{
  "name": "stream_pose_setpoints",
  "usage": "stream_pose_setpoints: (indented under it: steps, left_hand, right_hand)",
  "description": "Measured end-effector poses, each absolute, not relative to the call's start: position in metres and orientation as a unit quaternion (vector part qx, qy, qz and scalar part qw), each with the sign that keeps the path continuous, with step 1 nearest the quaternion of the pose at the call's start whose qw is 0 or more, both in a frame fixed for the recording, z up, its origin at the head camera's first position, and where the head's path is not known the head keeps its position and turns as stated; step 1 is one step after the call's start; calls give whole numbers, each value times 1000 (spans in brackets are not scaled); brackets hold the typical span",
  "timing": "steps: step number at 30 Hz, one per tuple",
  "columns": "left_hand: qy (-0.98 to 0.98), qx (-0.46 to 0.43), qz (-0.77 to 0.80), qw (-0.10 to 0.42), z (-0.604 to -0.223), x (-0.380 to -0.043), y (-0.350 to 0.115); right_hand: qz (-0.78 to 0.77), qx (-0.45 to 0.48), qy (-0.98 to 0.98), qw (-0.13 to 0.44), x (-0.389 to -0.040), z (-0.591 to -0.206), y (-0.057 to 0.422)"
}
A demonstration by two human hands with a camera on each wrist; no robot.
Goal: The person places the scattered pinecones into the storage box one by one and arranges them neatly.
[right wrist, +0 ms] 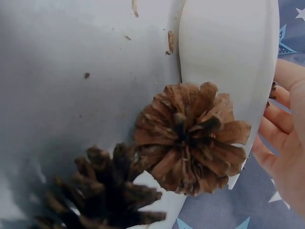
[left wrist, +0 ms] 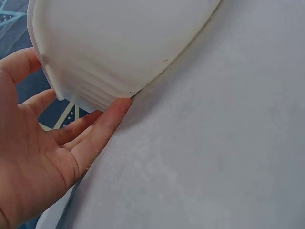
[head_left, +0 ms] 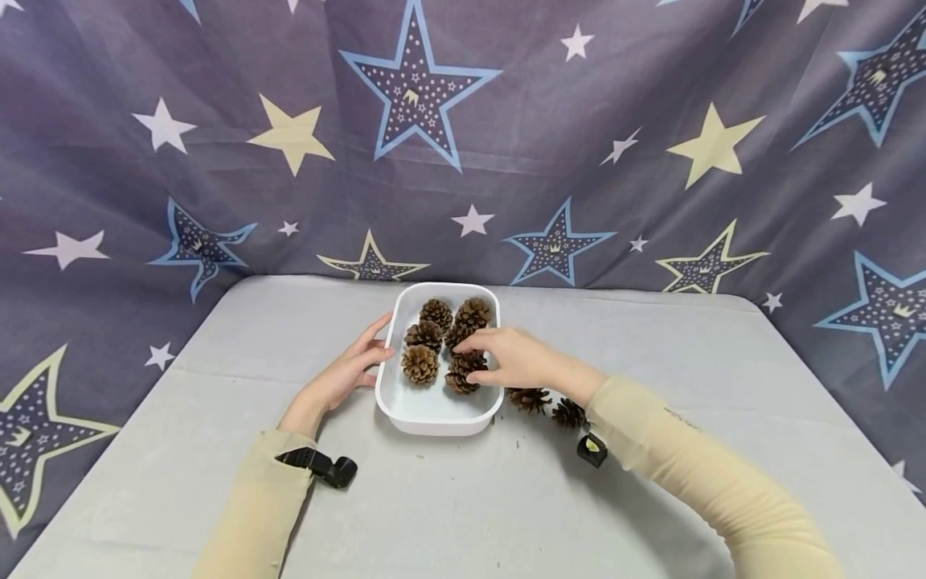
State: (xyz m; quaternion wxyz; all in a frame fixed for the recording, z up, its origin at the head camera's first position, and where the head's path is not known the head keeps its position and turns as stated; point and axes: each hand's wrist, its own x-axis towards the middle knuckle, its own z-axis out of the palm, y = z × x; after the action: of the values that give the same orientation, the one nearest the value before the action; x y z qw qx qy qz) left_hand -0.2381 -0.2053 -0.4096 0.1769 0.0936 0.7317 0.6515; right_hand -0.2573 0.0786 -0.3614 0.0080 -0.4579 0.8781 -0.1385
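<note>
A white plastic tub (head_left: 434, 426) holds several brown pine cones (head_left: 420, 364) in two rough rows. The left hand (head_left: 347, 371) rests its spread fingers and thumb against the tub's left side; in the left wrist view its fingertips touch the outer wall. Reaching over the right rim, the right hand (head_left: 517, 359) grips a pine cone (head_left: 460, 381) in the tub's right row between thumb and fingers. Its grip is hidden behind the rim in the right wrist view. Two more pine cones lie outside, a brown one (right wrist: 190, 138) by the tub and a darker one (right wrist: 105, 195) beside it.
The tub stands on a table covered with a pale grey cloth (head_left: 434, 515). Small brown flakes (right wrist: 170, 40) lie on the cloth near the tub. Behind the table hangs a dark curtain (head_left: 506, 193) printed with stars.
</note>
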Motion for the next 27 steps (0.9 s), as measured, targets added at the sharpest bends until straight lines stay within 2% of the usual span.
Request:
stream_pose_setpoints:
  steps: [9,27]
  left_hand:
    - [733,95,651,174,-423,-246,-209]
    - [733,84,650,179,-412,-240,-205]
  right_hand:
    - [-130,-459,879,17,-259,-361,76]
    - [-135,-443,886,12,-263,-363,75]
